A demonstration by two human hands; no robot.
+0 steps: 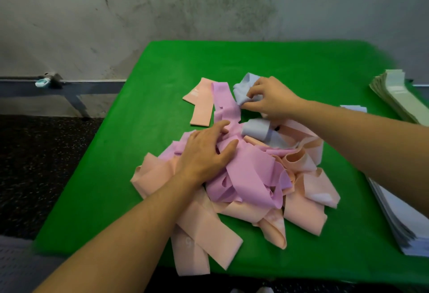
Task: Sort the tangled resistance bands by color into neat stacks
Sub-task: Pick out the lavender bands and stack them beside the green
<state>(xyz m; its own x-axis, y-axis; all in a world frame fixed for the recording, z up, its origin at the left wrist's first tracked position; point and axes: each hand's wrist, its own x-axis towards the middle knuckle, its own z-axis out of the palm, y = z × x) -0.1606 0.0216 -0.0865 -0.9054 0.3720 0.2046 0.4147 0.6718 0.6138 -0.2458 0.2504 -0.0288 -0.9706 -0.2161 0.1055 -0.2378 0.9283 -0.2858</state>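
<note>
Peach bands point(204, 241), writing unreadable, right hand point(270, 98) pinching blue band point(243, 92)

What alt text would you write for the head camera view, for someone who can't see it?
Two bare hands work a tangled pile of resistance bands on a green table: the left hand presses on purple bands while the right hand pinches a light blue band. Sorted stacks of pale green bands and light blue bands sit at the right edge.

Nothing really readable here. Faint pale marks on a peach band point(197, 93) toward the table's far edge and on another peach band point(189, 242) at the near edge, too blurry to make out.
</note>
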